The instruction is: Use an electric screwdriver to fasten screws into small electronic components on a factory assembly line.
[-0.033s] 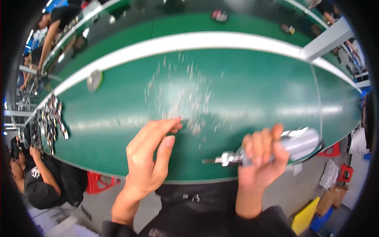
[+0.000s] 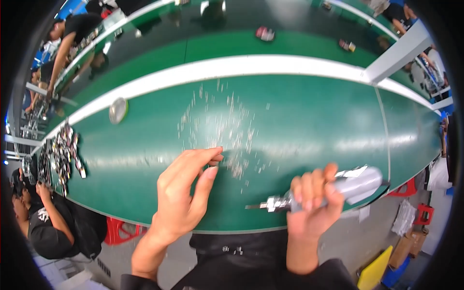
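My right hand is wrapped round a grey electric screwdriver with a silver nose. Its thin bit points left above the green table. My left hand reaches in over the near part of the table, thumb and fingertips apart, with nothing seen between them. Just beyond its fingertips lies a loose scatter of small, slim metal pieces, possibly screws or pins. They are too small and blurred to tell for certain.
A round metal dish stands at the far left, by the white rail. Dark strip-like parts pile up on the left end. A co-worker in a black cap sits nearby. Red stools and a yellow board are below.
The table and its contents sit slightly lower in the picture. The screwdriver's bit has moved a little left and down with my right hand. My left hand keeps nearly the same pose.
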`<action>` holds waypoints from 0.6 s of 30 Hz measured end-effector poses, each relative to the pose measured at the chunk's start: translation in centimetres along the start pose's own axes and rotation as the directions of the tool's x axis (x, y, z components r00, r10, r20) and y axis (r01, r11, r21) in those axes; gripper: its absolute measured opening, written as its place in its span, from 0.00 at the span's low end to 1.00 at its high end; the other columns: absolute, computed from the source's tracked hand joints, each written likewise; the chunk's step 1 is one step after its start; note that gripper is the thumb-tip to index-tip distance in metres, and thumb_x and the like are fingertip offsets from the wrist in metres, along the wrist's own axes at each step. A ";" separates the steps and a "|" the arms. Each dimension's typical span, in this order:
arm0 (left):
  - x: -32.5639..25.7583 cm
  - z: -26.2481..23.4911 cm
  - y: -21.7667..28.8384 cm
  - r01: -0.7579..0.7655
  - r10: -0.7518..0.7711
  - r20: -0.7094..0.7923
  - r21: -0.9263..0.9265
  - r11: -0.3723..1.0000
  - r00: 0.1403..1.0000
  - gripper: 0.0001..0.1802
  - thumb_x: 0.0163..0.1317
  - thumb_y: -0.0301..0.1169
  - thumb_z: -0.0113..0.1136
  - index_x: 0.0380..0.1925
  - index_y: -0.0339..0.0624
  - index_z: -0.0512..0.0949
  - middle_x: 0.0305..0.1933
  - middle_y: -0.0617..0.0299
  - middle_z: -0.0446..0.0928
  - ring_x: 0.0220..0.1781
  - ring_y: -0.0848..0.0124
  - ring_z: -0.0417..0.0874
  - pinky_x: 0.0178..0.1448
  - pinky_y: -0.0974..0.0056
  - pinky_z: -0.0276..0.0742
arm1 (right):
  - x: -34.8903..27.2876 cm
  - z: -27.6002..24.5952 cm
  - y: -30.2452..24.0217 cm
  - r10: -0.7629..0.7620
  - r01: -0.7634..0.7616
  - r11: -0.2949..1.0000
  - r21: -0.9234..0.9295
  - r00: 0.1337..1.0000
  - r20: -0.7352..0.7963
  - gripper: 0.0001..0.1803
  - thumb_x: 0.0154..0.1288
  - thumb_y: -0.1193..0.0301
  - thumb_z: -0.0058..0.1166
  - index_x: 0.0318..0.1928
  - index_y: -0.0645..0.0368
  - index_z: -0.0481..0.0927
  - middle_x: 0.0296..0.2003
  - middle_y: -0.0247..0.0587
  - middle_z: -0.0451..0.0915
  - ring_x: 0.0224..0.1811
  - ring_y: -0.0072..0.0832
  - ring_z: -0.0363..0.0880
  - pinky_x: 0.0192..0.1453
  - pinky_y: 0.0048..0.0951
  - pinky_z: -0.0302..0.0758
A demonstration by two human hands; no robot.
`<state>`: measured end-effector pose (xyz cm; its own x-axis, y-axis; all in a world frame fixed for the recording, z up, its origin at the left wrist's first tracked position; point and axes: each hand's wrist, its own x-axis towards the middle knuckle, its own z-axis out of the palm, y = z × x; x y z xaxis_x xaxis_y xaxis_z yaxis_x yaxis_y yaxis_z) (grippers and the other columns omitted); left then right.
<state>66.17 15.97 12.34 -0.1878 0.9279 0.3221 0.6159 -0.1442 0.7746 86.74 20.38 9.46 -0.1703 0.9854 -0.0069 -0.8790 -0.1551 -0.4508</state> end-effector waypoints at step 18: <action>24.8 9.4 -8.4 -0.221 0.213 0.076 0.519 0.826 0.974 0.22 0.56 0.30 0.66 0.49 0.31 0.76 0.45 0.46 0.77 0.51 0.50 0.75 0.55 0.53 0.74 | -1.6 -1.4 -0.8 0.189 -0.188 0.982 0.037 0.980 -0.057 0.08 0.59 0.73 0.50 0.39 0.53 0.68 0.18 0.34 0.65 0.21 0.29 0.66 0.34 0.34 0.64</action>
<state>63.54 43.46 8.67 0.0060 0.8994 0.4372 0.9472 -0.1452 0.2857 88.41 19.03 8.56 -0.3079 0.9405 -0.1434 -0.8472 -0.3397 -0.4084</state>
